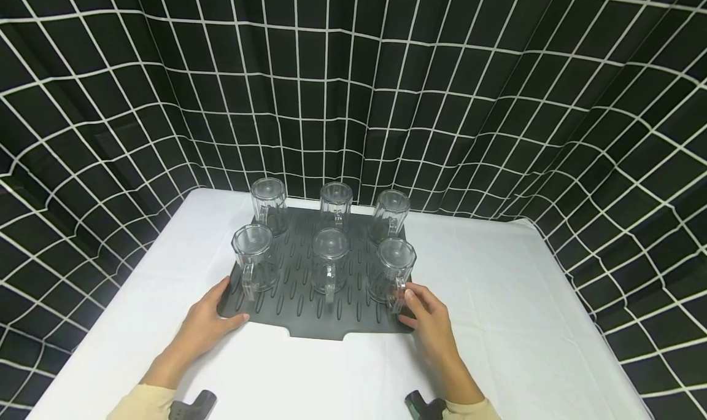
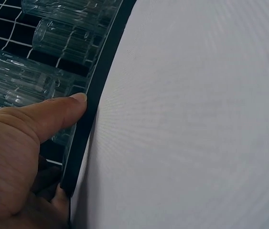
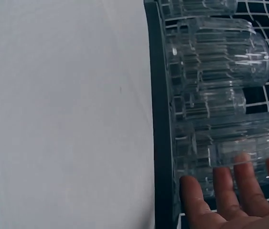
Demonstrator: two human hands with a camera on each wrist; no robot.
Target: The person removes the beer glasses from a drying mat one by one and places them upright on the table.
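Note:
Several clear glass mugs stand upside down in two rows on a dark grey drying mat (image 1: 316, 325), among them a front-left mug (image 1: 255, 257), a front-middle mug (image 1: 331, 254) and a front-right mug (image 1: 393, 263). My left hand (image 1: 201, 322) rests at the mat's front-left corner, thumb stretched out onto the front edge; its other fingers are partly hidden. Near the front-right corner, my right hand (image 1: 433, 322) is beside the handle of the front-right mug. In the right wrist view its fingers (image 3: 225, 191) are spread along the glass; whether they touch it I cannot tell.
A white cloth covers the table (image 1: 497, 297) around the mat. Behind the back row of mugs hangs a black curtain (image 1: 331, 101) with a white grid, which also runs down both sides. Dark straps (image 1: 193, 404) show at both wrists by the beige sleeves.

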